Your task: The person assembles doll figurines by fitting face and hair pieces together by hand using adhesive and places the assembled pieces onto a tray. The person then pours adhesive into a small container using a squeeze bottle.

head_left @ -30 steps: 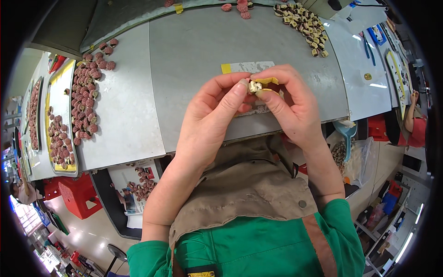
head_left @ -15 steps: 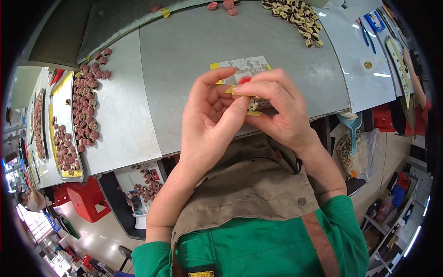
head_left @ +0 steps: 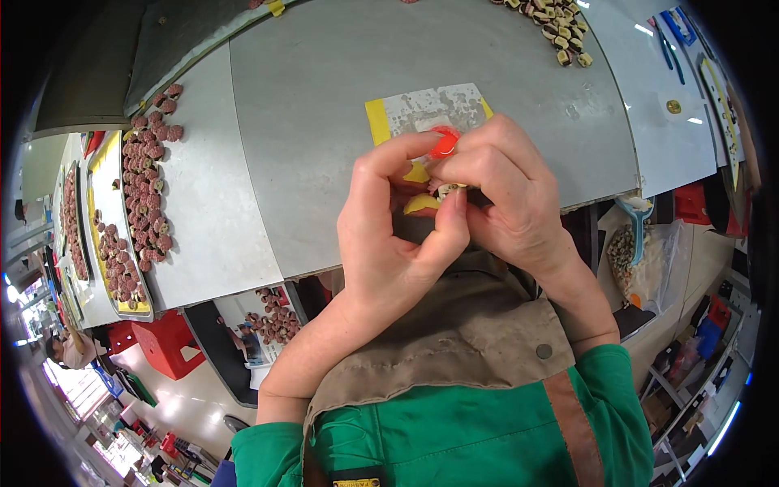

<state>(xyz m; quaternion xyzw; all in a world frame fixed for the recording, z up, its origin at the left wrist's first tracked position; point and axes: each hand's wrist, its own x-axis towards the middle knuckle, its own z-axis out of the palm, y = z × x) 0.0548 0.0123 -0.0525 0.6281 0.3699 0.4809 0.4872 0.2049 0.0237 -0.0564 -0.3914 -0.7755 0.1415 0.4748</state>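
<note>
My left hand (head_left: 385, 219) and my right hand (head_left: 511, 191) meet above the grey worktop, fingers curled inward. Between the fingertips sits a small pink, cream and dark piece (head_left: 443, 191), partly covered by the left thumb and the right fingers. Both hands appear to grip it. Yellow strips (head_left: 422, 203) show among the left fingers, seemingly wrapped on them. A shiny red thing (head_left: 444, 144) shows between the index fingertips; its kind is unclear. Just beyond the hands lies a white, grey-spotted sheet (head_left: 430, 105) with yellow tape on its edges.
Many bumpy pink pieces (head_left: 146, 195) lie at the left, with more on a yellow-edged tray (head_left: 122, 272). Cream-and-dark pieces (head_left: 560, 32) are heaped at the far right, near pliers (head_left: 667, 49). Below the right edge, a blue scoop (head_left: 639, 215) rests by a clear bag.
My view has shifted slightly. The left thumb has moved onto the small piece, and the fingers have turned, showing more of the piece and of the red thing.
</note>
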